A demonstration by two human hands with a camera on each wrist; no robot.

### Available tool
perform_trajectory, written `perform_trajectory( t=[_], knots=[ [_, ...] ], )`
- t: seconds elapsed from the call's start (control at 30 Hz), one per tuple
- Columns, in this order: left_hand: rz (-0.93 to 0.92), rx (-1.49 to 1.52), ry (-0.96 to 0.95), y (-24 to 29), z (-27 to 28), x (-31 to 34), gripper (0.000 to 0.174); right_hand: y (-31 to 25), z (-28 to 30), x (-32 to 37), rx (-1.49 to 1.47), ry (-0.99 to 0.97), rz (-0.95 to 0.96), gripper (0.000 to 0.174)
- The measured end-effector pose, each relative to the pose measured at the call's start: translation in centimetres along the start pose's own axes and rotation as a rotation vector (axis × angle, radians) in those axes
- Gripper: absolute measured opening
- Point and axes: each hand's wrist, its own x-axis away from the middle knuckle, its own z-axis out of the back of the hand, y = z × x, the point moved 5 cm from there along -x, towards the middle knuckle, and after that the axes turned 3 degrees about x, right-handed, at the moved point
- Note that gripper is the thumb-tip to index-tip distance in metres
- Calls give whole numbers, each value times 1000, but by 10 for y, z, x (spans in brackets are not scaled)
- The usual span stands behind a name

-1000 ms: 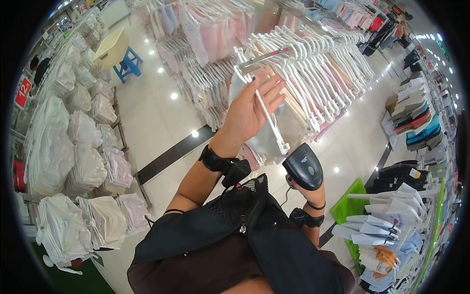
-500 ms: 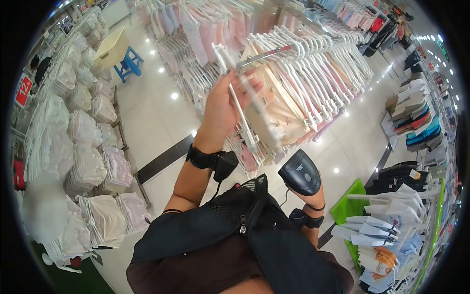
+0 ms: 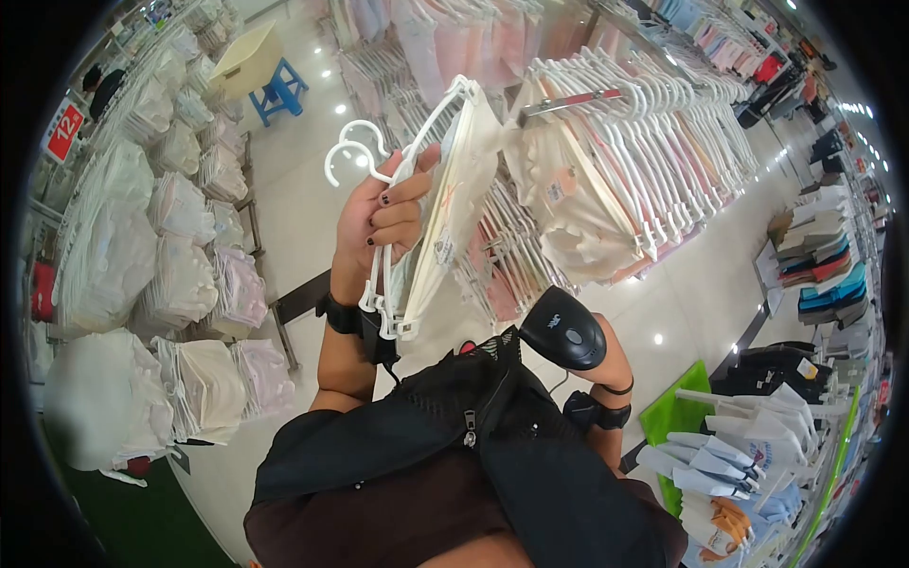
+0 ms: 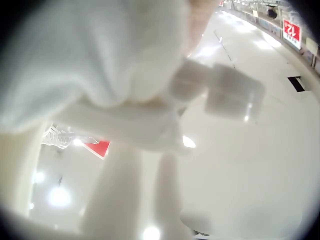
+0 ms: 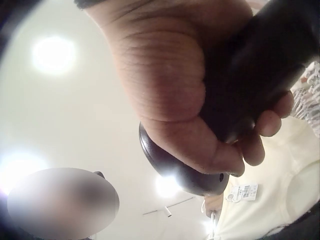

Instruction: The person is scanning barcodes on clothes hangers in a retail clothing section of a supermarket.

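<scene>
In the head view the left hand (image 3: 383, 213) grips two white hangers, their hooks (image 3: 355, 156) sticking out to the left. Pale garments (image 3: 450, 199) with a small tag hang from them, right of the fingers. Blurred pale cloth (image 4: 100, 50) and white hanger parts (image 4: 120, 125) fill much of the left wrist view. The right hand (image 5: 165, 85) has its fingers wrapped round the handle of a black scanner (image 3: 563, 328). A cream garment with a white printed tag (image 5: 245, 193) shows beyond that hand in the right wrist view.
A metal rail (image 3: 573, 101) carries a row of garments on white hangers, with a peach one (image 3: 578, 204) at its near end. Racks of bagged clothes (image 3: 185, 213) line the left. A beige bin (image 3: 248, 59) stands on a blue stool (image 3: 279, 92). More clothes hang at right.
The left hand has moved left and down from the rail's end with the hangers and garments, its fingers now curled round them. The scanner has shifted slightly left. The view has turned a little.
</scene>
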Motion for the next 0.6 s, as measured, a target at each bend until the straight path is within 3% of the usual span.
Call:
perform_trajectory(
  t=[0.1, 0.37, 0.43, 0.53, 0.6],
  knots=[
    [-37, 2, 32, 1, 1, 6, 37, -19, -13, -18, -6, -8, 61, 33],
    [-175, -160, 147, 17, 11, 18, 33, -20, -30, -41, -27, -28, 88, 33],
    [-218, -192, 185, 22, 13, 20, 33, -8, -28, -41, -26, 129, -73, 33],
    [-244, -269, 160, 39, 16, 24, 32, -2, -33, -44, -13, 209, -101, 35],
    [-389, -461, 327, 57, 18, 30, 31, -6, -41, -50, 2, 239, -99, 38]
  ],
)
